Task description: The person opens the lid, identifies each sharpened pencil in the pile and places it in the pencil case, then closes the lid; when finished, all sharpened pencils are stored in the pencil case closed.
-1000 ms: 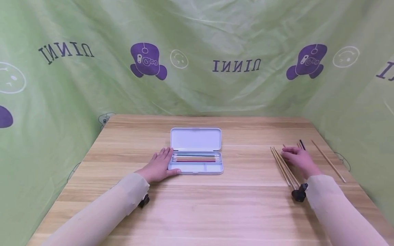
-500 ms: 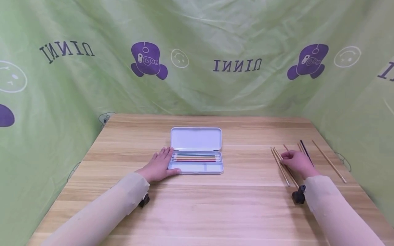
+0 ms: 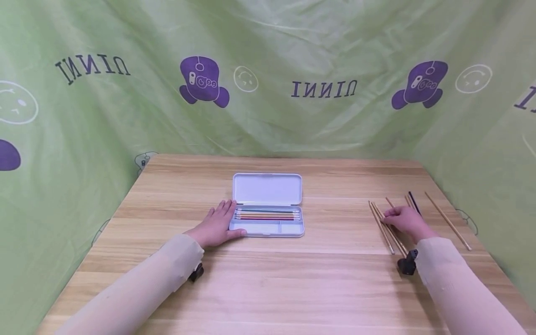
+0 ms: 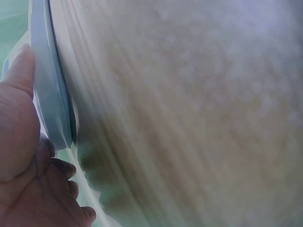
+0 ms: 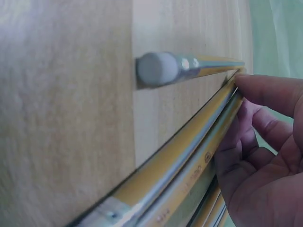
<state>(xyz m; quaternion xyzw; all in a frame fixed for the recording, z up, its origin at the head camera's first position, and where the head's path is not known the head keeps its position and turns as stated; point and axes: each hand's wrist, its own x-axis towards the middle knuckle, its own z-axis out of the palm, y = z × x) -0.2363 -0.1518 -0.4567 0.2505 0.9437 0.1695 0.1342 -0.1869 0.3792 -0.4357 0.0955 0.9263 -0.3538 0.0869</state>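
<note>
My left hand (image 3: 215,226) rests flat at the left end of a pale blue pencil case (image 3: 255,229), fingers spread along its side and thumb at the front corner. The case lies with its lid raised, and several coloured pencils (image 3: 267,217) lie in its back compartment. On the right, my right hand (image 3: 407,222) pinches a yellow pencil (image 5: 196,172) between thumb and fingers. Another yellow pencil (image 5: 170,142) lies right alongside it. A third pencil (image 5: 215,64), white eraser towards the camera, lies just to the left.
Beyond the right hand lie a dark pencil (image 3: 414,203) and more yellow ones, partly hidden by the hand. One pencil (image 3: 448,221) lies apart near the right edge of the wooden table (image 3: 268,288). A green printed curtain (image 3: 268,125) hangs behind and at both sides.
My right hand has shifted slightly left and closed on a yellow pencil, uncovering more of the dark pencil behind it. The left hand and the case have stayed in place.
</note>
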